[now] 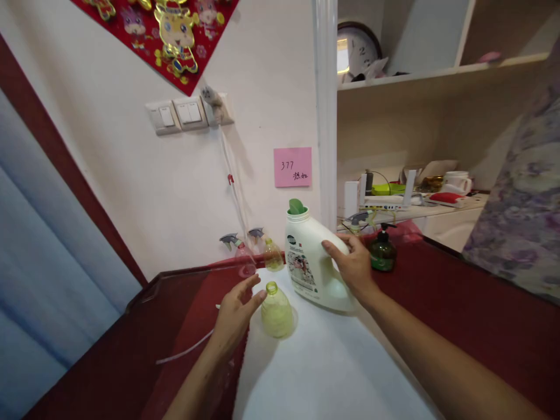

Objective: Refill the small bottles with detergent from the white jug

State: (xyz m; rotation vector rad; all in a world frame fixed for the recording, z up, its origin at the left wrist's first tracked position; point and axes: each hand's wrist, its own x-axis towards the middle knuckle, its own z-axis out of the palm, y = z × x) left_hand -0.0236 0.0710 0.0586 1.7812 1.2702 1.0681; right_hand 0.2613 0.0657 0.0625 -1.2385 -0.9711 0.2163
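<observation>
A large pale-green detergent jug (308, 265) with an uncapped, threaded mouth stands slightly tilted on the white surface (324, 361). Something green and rounded (296, 206) shows at its mouth. My right hand (353, 265) is wrapped round the jug's handle. To the left, a yellow-green clear bottle (276, 315) without a top stands upright. Beside its neck is my left hand (236, 309), fingers apart and holding nothing; whether the thumb touches the bottle I cannot tell. Past my left hand, a thin white tube (188, 353) lies on the dark red tabletop (109, 350).
Behind stand a pink clear bottle (245, 261), a yellow clear bottle (273, 256) and grey spray heads (230, 239). A dark green pump bottle (383, 251) is right of the jug. The wall (254, 146) bounds the back; shelves hold a router (380, 201).
</observation>
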